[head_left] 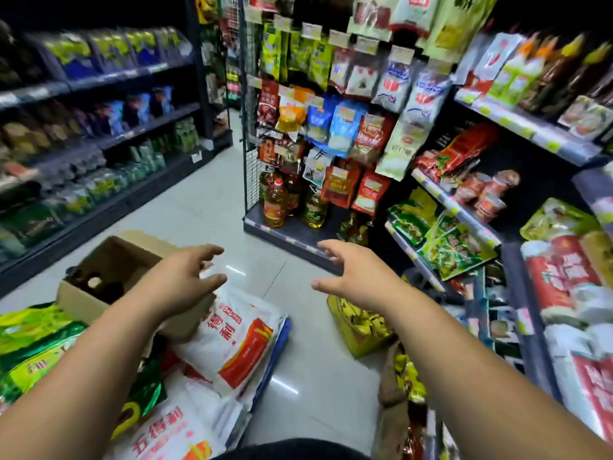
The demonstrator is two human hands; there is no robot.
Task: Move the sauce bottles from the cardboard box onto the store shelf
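here both hands (pixel 180 282) (pixel 356 275) hover empty-fingered over bare floor (pixel 212 200) beside the cardboard box (pixel 83 302).

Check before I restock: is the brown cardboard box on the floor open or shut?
Open. The brown cardboard box has its flaps up, and dark bottle tops show inside. How many bottles it holds cannot be told.

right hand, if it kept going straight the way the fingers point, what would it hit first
The right hand is open and empty, fingers aimed forward and slightly left. Probably the low end-cap shelf holding cooking oil bottles comes first, though depth is unclear; only bare floor lies between.
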